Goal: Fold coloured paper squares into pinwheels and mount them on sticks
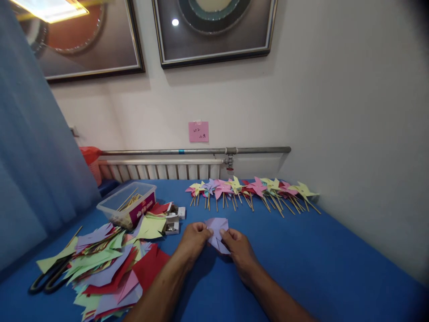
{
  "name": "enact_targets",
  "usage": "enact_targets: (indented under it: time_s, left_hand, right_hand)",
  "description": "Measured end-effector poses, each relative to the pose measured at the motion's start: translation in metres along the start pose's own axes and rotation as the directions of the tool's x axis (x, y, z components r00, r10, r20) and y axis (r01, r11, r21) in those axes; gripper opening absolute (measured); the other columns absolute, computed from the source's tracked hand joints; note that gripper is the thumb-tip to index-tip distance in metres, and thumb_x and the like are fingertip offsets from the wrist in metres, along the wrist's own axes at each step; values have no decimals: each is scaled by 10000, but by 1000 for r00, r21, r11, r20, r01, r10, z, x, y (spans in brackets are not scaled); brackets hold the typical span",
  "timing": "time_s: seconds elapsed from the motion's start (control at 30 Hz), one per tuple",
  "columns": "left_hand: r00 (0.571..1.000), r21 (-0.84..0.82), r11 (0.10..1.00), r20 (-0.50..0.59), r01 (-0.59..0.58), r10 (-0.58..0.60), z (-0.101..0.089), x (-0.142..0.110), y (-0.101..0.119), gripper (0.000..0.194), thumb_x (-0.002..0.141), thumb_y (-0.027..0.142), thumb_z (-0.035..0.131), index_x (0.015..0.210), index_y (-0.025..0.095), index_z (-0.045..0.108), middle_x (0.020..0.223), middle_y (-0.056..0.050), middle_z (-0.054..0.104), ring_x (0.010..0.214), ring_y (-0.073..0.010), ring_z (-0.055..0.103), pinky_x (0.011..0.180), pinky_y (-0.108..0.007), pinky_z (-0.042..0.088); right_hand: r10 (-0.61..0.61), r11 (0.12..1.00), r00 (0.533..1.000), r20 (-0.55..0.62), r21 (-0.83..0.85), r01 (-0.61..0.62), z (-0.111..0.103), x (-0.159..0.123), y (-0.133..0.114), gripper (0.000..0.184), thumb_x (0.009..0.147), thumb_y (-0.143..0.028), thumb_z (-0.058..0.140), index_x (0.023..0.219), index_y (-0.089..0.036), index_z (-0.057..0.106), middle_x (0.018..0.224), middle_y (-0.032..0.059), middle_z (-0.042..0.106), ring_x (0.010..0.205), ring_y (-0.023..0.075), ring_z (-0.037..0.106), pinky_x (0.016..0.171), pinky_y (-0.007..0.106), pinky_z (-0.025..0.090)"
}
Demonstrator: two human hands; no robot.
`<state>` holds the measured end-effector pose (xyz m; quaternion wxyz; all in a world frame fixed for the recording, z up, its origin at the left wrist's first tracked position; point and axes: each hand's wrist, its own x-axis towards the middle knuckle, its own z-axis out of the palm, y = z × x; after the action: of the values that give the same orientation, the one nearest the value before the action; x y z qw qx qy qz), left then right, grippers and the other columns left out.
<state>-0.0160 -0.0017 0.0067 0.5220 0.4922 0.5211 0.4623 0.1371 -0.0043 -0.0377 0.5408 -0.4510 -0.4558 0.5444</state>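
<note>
A lilac paper square (217,226), partly folded like a pinwheel, lies on the blue table (318,264) in front of me. My left hand (192,240) pinches its left edge with closed fingers. My right hand (238,250) grips its right and lower edge, fingers pressed onto the paper. Both forearms reach in from the bottom of the view.
A heap of cut coloured paper (107,264) lies at the left, with black-handled scissors (50,277) beside it. A clear plastic box of wooden sticks (129,205) and a small box (174,219) stand behind. A row of finished pinwheels (254,190) lines the back edge by the wall.
</note>
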Motion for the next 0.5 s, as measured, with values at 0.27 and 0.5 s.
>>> enact_targets:
  time_s: [0.27, 0.5]
  left_hand:
    - [1000, 13, 1000, -13, -12, 13, 0, 2, -4, 296, 674, 348, 771, 577, 201, 533, 495, 20, 536, 480, -114, 454, 531, -254, 290]
    - [1000, -55, 998, 21, -11, 12, 5, 2, -9, 301, 638, 351, 784, 571, 200, 533, 498, 28, 528, 477, -102, 449, 532, -248, 312]
  right_hand:
    - [6, 995, 998, 56, 103, -12, 5, -6, -5, 514, 684, -619, 865, 906, -171, 745, 727, 10, 712, 617, 146, 579, 589, 260, 413]
    - [43, 977, 997, 71, 204, -57, 9, -11, -12, 469, 652, -482, 914, 975, -163, 798, 838, 58, 789, 687, 177, 655, 632, 274, 481]
